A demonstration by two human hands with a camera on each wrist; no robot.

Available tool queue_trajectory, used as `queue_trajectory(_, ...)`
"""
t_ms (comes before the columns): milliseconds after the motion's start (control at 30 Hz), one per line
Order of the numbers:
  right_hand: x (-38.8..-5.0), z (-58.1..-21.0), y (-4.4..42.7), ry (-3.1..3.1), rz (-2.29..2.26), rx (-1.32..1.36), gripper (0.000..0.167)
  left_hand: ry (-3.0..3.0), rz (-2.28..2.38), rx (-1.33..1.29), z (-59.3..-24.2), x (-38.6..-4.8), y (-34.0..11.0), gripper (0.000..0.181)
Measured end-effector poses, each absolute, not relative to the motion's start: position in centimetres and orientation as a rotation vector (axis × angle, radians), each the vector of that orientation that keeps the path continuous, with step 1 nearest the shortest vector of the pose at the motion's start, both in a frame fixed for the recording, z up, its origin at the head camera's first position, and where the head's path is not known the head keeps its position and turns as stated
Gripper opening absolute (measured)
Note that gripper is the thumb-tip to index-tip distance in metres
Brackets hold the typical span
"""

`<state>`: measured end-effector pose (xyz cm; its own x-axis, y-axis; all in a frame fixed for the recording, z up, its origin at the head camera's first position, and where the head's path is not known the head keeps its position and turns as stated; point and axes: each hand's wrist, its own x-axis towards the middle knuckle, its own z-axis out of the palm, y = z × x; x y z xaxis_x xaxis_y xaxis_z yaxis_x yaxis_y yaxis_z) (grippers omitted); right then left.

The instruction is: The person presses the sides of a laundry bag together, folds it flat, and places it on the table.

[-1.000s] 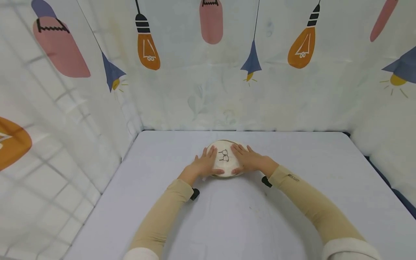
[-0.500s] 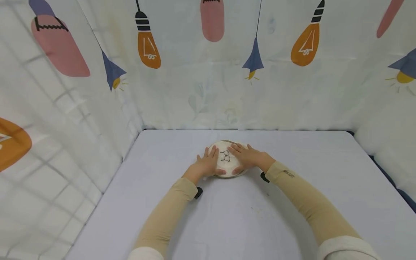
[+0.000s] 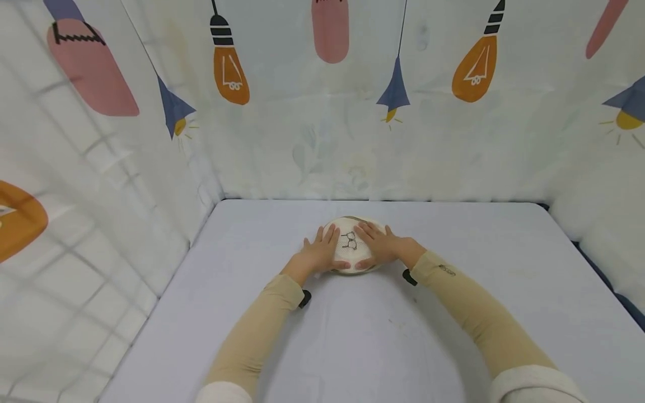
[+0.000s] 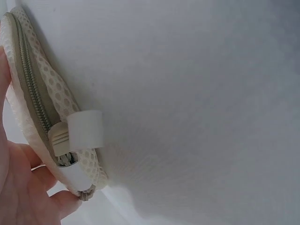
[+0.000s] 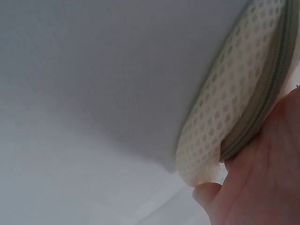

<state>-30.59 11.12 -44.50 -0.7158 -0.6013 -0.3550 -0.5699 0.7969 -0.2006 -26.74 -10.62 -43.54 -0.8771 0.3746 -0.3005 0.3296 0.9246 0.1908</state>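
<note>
A round cream mesh laundry bag (image 3: 347, 258) lies flat on the table, with a dark line drawing of glasses on its top. My left hand (image 3: 316, 254) rests on its left side with fingers spread. Across the right side lies my right hand (image 3: 383, 246), its fingers also straight and spread. In the left wrist view, the edge of the laundry bag (image 4: 58, 89) shows a green-grey zip (image 4: 33, 89), a zip pull and a white tag (image 4: 86, 129). The right wrist view shows the honeycomb mesh side of the laundry bag (image 5: 225, 103) beside my palm.
A white cloth covers the table (image 3: 363, 336). Behind it hangs a pale curtain (image 3: 262, 151) printed with lamps and bulbs, and another curtain side closes the left. Dark wrist straps (image 3: 304, 299) sit under both forearms.
Both hands stay on the laundry bag, with only a very slight shift of the right hand. The head view has shifted a little.
</note>
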Motion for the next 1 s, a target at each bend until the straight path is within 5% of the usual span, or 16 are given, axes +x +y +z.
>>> queue_trajectory(1000,-30.6,-45.0,11.6,2.571,-0.192,-0.879,0.106,2.726,0.087,0.500,-44.1,-27.1,-10.6,0.104)
